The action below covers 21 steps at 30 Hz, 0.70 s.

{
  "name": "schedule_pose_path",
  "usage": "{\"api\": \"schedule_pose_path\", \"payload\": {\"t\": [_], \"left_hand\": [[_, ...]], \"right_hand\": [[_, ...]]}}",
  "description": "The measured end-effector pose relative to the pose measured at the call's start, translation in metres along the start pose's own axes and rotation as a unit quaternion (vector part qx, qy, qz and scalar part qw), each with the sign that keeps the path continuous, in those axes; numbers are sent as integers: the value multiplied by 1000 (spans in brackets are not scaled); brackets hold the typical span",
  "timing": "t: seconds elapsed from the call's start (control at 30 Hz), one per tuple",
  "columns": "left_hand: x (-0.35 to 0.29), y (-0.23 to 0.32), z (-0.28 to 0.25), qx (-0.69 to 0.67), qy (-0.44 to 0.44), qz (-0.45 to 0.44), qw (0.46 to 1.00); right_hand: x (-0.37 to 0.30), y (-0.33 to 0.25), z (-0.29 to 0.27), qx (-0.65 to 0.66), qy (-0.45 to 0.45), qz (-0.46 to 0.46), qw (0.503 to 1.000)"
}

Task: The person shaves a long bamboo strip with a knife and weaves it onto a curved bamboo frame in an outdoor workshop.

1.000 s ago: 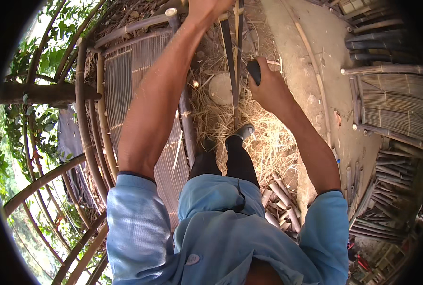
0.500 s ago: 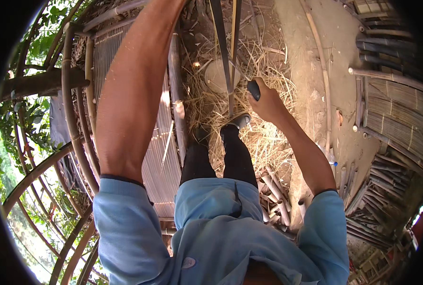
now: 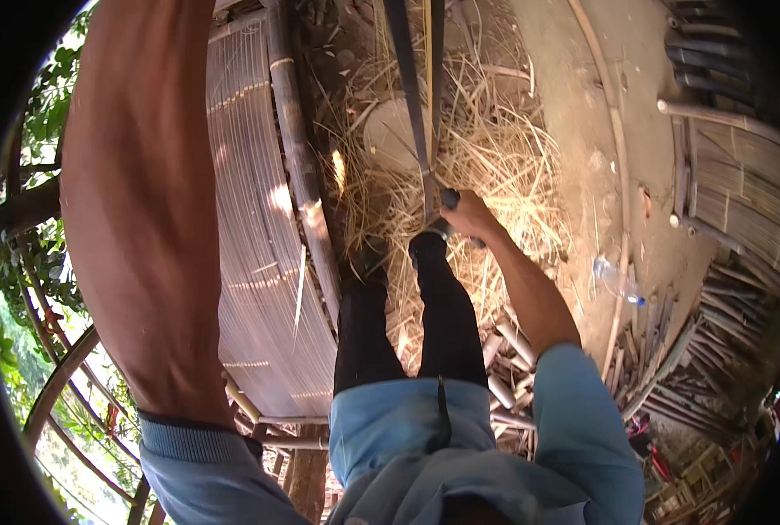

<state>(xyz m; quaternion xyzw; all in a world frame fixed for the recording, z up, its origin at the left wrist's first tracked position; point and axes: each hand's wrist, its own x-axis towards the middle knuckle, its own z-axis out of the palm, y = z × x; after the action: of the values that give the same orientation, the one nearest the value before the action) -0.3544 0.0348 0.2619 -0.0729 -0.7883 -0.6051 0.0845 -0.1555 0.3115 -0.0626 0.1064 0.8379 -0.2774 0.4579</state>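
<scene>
My right hand (image 3: pixel 468 214) is closed around the dark handle of a knife (image 3: pixel 449 199), low over the straw-like shavings by my foot. Only a little of its blade shows, touching a long bamboo strip (image 3: pixel 410 79). Two lengths of the strip, one dark and one with a pale yellow edge, run up out of view and come together near the knife. My left forearm (image 3: pixel 140 192) reaches up past the upper edge, so the left hand is hidden. A round, flat wooden block (image 3: pixel 394 134) lies behind the strip among the shavings (image 3: pixel 517 166).
On the left stands a slatted bamboo bench (image 3: pixel 263 219) with a thick pole (image 3: pixel 298 149) along its edge. Cut bamboo pieces (image 3: pixel 508 367) lie beside my legs. A clear plastic bottle (image 3: pixel 615 278) rests on the ground at the right, near stacked bamboo (image 3: pixel 713 350).
My right hand and the knife have moved down toward my foot, along the strip. The left forearm has swung left. The whole view has shifted, showing more of the bench and the bottle.
</scene>
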Motion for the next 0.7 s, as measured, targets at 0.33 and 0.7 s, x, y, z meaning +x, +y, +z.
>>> {"api": "schedule_pose_path", "payload": {"t": [0.33,0.7], "left_hand": [[-107,-220,118,-142,-39,-157,977],[-91,-223,176,-51,-19,-134,990]], "right_hand": [[29,3,-12,287,-122,-39,949],[27,21,-13,-31,87,-87,992]]}}
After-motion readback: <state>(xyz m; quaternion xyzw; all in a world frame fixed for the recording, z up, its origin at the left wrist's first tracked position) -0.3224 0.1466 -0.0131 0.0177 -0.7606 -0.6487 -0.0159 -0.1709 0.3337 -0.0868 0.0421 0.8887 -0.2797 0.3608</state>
